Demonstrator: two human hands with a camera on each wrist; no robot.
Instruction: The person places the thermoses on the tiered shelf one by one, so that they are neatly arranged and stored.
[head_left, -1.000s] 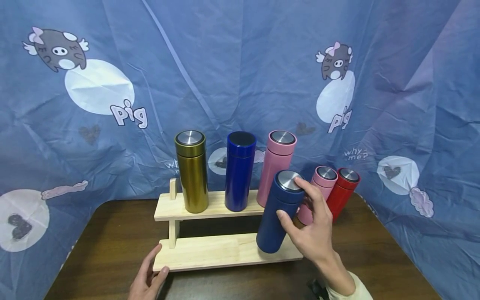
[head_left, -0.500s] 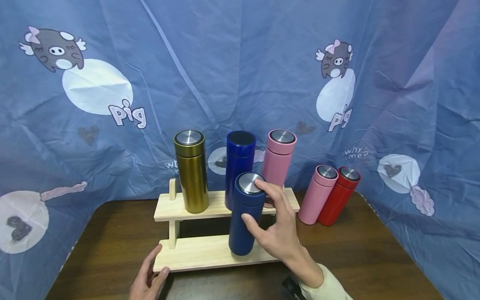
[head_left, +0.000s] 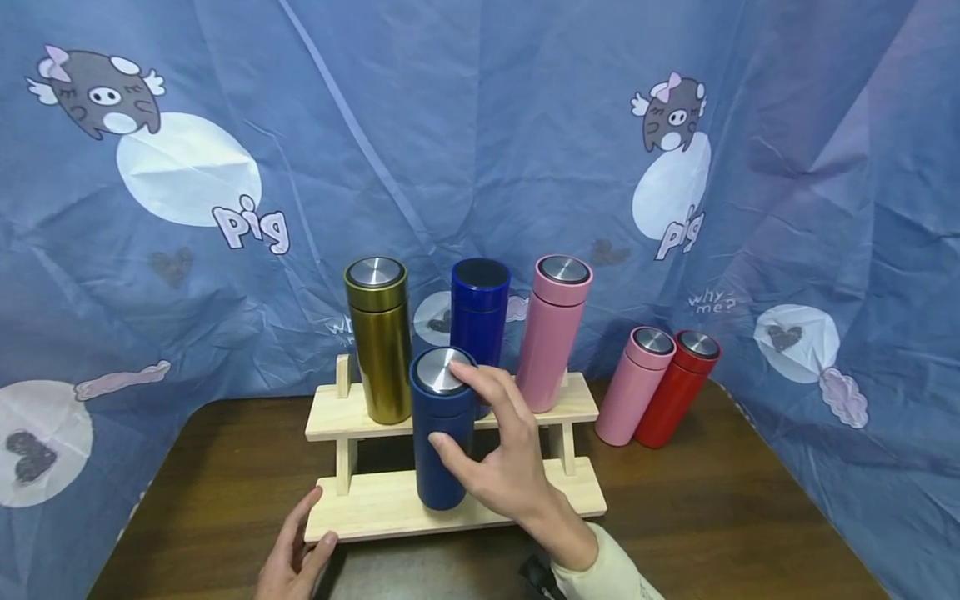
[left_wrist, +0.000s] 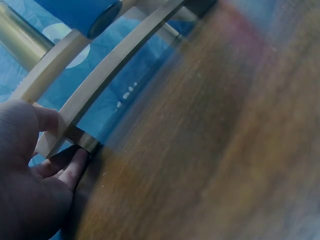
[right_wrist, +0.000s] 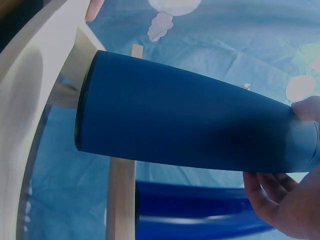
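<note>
The dark blue bottle (head_left: pixel 442 412) is held nearly upright by the right hand (head_left: pixel 510 467), whose thumb is pressed to the bottle's side below the lid seam while the forefinger is laid over the edge of the silver lid (head_left: pixel 440 372); the hand is spread only as wide as the bottle, and in the right wrist view the other fingers are seen against its far side. The bottle is placed over the lower board (head_left: pixel 375 504) of a two-tier wooden stand (head_left: pixel 346 467), left of the board's middle; its base appears to be raised just above the wood, though contact cannot be judged with certainty. The left end of the lower board is gripped at its front corner by the left hand (head_left: pixel 292 554), with thumb and fingers bent about the wood. On the upper board (head_left: pixel 330 421) a gold bottle (head_left: pixel 382 358), a bright blue bottle (head_left: pixel 480 317) and a tall pink bottle (head_left: pixel 553 350) are stood from left to right, the lower part of the bright blue one being partly hidden. To the right of the stand, a shorter pink bottle (head_left: pixel 636 387) and a red bottle (head_left: pixel 677 396) are set side by side on the brown table (head_left: pixel 720 500). The background is covered by a blue cloth (head_left: pixel 480 125) printed with pigs.
</note>
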